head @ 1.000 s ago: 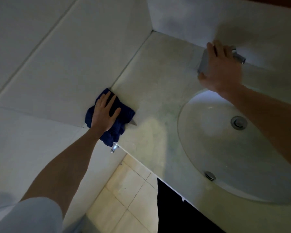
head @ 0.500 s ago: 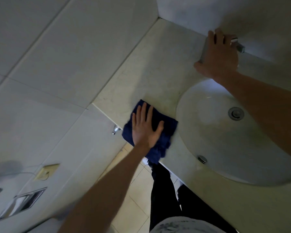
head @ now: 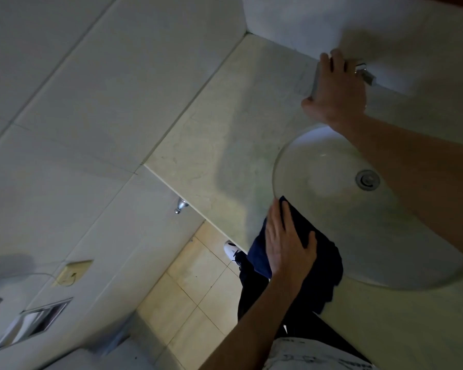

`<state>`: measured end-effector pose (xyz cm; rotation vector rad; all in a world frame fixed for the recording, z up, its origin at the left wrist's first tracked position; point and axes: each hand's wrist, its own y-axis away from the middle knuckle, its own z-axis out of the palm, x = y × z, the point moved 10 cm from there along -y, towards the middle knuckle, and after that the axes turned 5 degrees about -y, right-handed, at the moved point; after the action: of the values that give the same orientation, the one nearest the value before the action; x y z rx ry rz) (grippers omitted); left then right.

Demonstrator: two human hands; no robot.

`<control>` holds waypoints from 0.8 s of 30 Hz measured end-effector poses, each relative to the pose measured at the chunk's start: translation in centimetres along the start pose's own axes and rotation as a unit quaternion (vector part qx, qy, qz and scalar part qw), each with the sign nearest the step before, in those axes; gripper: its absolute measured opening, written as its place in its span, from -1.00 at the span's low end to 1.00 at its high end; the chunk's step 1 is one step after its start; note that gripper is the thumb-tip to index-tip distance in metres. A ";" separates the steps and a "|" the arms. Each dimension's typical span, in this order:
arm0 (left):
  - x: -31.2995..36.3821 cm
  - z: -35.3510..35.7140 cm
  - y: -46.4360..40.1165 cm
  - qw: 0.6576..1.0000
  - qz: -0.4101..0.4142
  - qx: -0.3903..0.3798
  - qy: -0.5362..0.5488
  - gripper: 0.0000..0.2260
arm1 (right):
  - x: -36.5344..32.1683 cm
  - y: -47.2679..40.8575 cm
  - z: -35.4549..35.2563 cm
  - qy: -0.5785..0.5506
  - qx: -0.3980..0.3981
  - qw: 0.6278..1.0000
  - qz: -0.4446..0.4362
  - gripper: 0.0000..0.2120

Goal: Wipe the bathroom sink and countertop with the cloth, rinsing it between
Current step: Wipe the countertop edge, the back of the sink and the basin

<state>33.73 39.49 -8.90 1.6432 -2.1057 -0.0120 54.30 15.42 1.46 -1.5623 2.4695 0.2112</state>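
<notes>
My left hand (head: 288, 244) lies flat, fingers spread, pressing the dark blue cloth (head: 322, 265) onto the pale stone countertop (head: 225, 145) at its front edge, right beside the rim of the white oval sink (head: 332, 209). Part of the cloth hangs over the counter's front edge. My right hand (head: 334, 92) rests on top of the chrome faucet (head: 365, 73) behind the basin, covering most of it. The drain (head: 367, 180) shows in the basin.
Tiled walls (head: 118, 76) close the counter on the left and at the back. Below the counter edge are beige floor tiles (head: 195, 287), my dark trousers and a white shoe (head: 231, 249). A small chrome valve (head: 180, 205) sticks out under the counter.
My left hand has slid the cloth from the counter's left wall edge across to the front edge beside the sink. My right hand has stayed on the faucet.
</notes>
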 end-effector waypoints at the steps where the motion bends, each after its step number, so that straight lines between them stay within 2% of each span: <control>1: -1.0 -0.9 -0.5 0.999 -0.035 -0.002 0.000 -0.24 | 0.1 0.0 0.0 0.000 0.004 1.000 0.002 -0.19; 3: -2.7 -2.3 -1.8 0.996 -0.088 -0.022 -0.023 -0.22 | 0.1 0.0 0.1 0.002 0.010 1.000 0.006 -0.20; 6: -3.5 -2.6 -3.3 0.989 -0.118 -0.081 -0.027 -0.25 | 0.0 -0.1 0.2 -0.004 0.006 1.000 0.011 -0.20; 10: -3.6 -1.4 -3.7 0.976 -0.156 -0.152 0.014 -0.43 | 0.1 -0.1 0.1 -0.004 0.013 1.000 0.007 -0.20; 14: -2.7 -1.5 -4.0 0.985 -0.093 -0.139 -0.031 -0.60 | 0.0 0.0 0.0 -0.008 0.008 1.000 0.005 -0.23; 19: 0.3 -1.7 -2.7 0.989 0.045 -0.137 -0.006 -0.87 | 0.1 -0.1 -0.2 -0.012 0.003 1.000 0.005 -0.26; 24: -0.5 -4.6 -3.3 0.983 0.105 -0.127 0.083 -0.86 | 0.0 0.0 -0.4 -0.011 0.009 1.000 0.010 -0.30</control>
<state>38.54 40.31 -5.93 1.2285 -2.0429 -0.0697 54.25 15.32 1.83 -1.5213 2.4650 0.2076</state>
